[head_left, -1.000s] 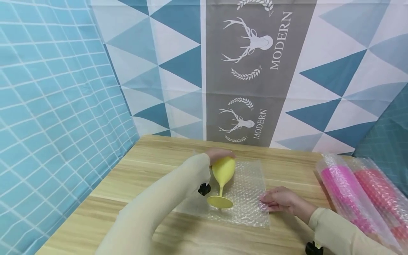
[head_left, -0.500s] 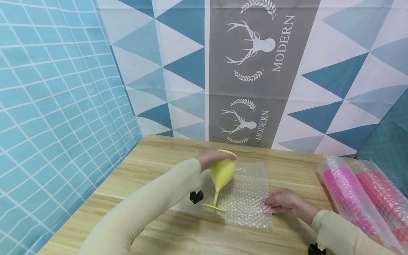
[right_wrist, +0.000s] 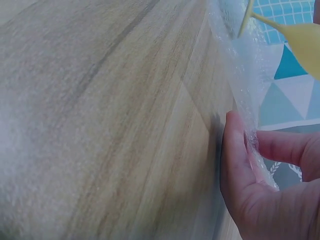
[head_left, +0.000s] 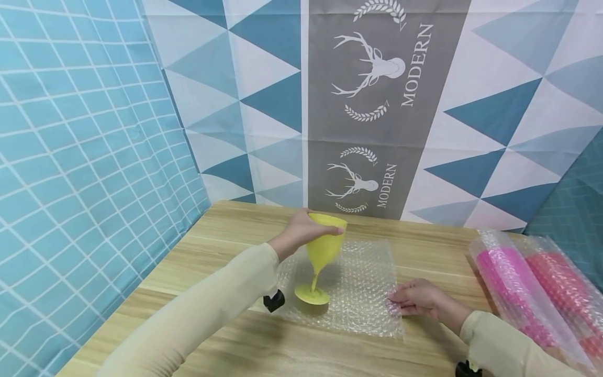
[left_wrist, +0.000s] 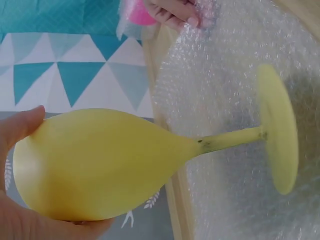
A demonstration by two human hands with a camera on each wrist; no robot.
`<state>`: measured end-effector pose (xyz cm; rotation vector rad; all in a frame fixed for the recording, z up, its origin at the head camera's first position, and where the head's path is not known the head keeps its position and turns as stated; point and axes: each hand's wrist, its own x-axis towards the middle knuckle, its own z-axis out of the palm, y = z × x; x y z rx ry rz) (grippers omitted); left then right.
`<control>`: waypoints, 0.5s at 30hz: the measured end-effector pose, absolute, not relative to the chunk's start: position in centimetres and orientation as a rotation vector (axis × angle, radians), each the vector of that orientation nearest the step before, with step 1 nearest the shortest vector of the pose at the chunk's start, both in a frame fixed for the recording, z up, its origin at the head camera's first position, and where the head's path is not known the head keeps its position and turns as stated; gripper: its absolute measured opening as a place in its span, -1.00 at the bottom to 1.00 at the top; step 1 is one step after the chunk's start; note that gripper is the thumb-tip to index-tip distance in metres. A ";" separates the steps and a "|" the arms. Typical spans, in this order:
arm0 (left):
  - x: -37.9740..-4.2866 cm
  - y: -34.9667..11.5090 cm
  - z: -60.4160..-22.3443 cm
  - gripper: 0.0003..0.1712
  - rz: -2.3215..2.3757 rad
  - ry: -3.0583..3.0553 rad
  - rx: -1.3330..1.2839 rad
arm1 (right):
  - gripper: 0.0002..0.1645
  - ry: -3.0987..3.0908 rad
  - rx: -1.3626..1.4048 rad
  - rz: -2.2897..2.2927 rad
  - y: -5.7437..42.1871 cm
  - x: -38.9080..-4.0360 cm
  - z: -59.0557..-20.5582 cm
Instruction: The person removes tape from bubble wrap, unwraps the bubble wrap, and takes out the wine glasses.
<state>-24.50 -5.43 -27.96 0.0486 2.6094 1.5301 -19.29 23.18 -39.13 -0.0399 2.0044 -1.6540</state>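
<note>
My left hand (head_left: 303, 230) grips a yellow goblet (head_left: 325, 248) round its bowl near the rim. The goblet is slightly tilted, its round foot over a sheet of bubble wrap (head_left: 363, 283) on the table. Dark marks show on the thin stem in the left wrist view, where thumb and fingers lie on either side of the bowl (left_wrist: 105, 160). At the sheet's right edge my right hand (head_left: 421, 298) pinches the bubble wrap between thumb and fingers. The right wrist view shows that edge of the bubble wrap (right_wrist: 242, 85) lifted off the wood.
Two wrapped bundles, one pink (head_left: 511, 283) and one red (head_left: 562, 283), lie in bubble wrap at the table's right side. A patterned cloth (head_left: 264, 115) hangs behind the wooden table (head_left: 226, 230), with a blue checked one (head_left: 85, 157) at the left.
The left hand has shifted slightly left with the goblet, whose tilt has changed and whose rim now shows above the fingers. The right hand keeps its hold on the sheet's edge.
</note>
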 end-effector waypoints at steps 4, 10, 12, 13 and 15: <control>-24.4 -6.1 -27.9 -0.13 1.597 2.607 0.077 | -0.88 2.015 -0.046 -1.643 23.2 -19.3 -39.2; -24.4 -7.3 -28.0 -0.07 1.690 2.646 0.135 | -0.86 2.005 -0.049 -1.647 23.2 -19.4 -39.3; -24.3 -7.7 -28.1 -0.06 1.704 2.667 0.175 | -0.86 2.001 -0.050 -1.649 23.1 -19.4 -39.3; -24.3 -7.9 -28.1 -0.05 1.702 2.681 0.198 | -0.86 1.999 -0.049 -1.651 23.1 -19.4 -39.3; -24.4 -8.3 -28.2 -0.04 1.694 2.707 0.246 | -0.86 1.995 -0.049 -1.654 23.1 -19.5 -39.3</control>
